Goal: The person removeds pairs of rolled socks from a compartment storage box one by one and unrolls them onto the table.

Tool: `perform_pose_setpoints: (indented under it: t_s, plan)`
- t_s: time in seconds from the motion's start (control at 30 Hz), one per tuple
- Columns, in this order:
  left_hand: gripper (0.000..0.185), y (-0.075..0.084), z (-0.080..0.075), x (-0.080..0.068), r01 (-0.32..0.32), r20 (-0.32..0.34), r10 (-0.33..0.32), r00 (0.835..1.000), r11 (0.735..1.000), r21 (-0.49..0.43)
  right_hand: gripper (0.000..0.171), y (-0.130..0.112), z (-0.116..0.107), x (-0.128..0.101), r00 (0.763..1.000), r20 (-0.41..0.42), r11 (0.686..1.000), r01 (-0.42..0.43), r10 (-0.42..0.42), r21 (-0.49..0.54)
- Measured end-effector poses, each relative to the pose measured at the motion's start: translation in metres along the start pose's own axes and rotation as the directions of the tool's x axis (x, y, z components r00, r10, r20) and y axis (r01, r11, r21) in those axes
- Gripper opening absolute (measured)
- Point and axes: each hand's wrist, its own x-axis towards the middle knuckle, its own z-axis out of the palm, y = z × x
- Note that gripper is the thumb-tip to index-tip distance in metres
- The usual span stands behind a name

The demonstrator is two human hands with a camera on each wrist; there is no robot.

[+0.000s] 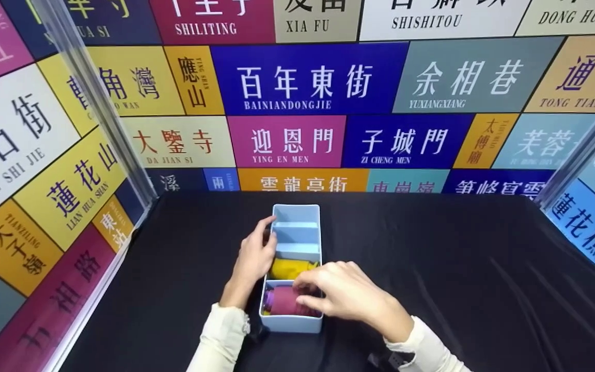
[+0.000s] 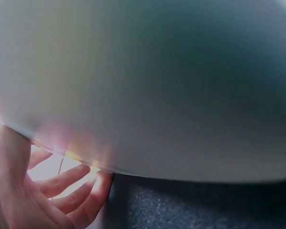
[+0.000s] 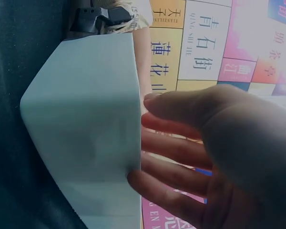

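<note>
A long light-blue divided box (image 1: 291, 324) stands on the black cloth in the head view. My left hand (image 1: 254, 253) rests along its left side, fingertips at the rim; in the left wrist view the fingers (image 2: 88, 195) lie loosely bent at the box edge. My right hand (image 1: 349, 292) reaches over the right wall into the nearest compartment, thumb and fingers about a maroon rolled cloth (image 1: 284, 300). Purple shows at that roll's left end. A yellow rolled cloth (image 1: 290, 268) lies one compartment farther back. In the right wrist view the box wall (image 3: 86, 124) hides some right fingertips.
Two light-blue compartments (image 1: 296, 235) lie at the far end of the box. Black cloth (image 1: 432, 248) covers the table. Colourful sign panels (image 1: 308, 77) rise behind and at both sides, with clear strips (image 1: 106, 113) at the corners.
</note>
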Motion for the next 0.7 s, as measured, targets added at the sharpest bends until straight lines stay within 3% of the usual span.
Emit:
perform_pose_setpoints:
  t_s: [0.2,0.43,0.7]
  plan:
    - [0.044,-0.001,0.0,0.0,0.007,0.003,-0.007,1.0,1.0,-0.002,0.028,-0.003,0.0,0.005,0.999,0.049,0.997,-0.003,0.007,-0.082]
    - [0.043,0.0,0.0,0.001,-0.001,0.004,0.001,1.0,1.0,0.002,0.031,-0.005,-0.005,0.009,0.985,0.163,0.998,-0.043,0.05,-0.041]
    - [0.044,0.0,0.0,0.0,0.01,0.011,-0.01,1.0,1.0,-0.006,0.024,-0.009,-0.003,0.014,0.977,0.207,0.999,-0.041,0.047,-0.035]
